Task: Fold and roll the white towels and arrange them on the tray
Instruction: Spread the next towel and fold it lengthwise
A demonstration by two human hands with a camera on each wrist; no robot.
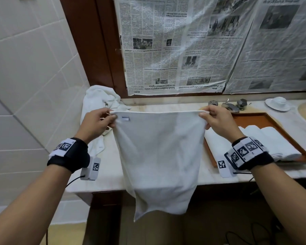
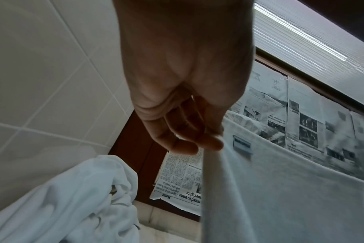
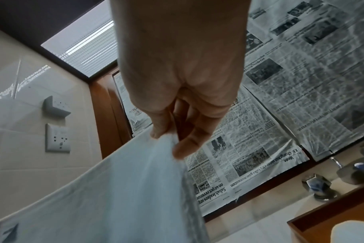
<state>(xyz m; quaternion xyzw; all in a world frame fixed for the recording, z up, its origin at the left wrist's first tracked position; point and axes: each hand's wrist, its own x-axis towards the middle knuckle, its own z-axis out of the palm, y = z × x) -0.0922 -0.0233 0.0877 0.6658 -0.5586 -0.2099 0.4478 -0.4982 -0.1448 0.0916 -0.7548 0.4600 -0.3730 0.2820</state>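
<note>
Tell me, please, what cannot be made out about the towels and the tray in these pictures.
- Rolled towels on the tray, head view: the right hand and wristband cover the near end, so their count is unsure.
- Label on the held towel: print too small in the head view, blurred in the left wrist view.
- Towel pile: the left hand hides part; number of towels unclear.
</note>
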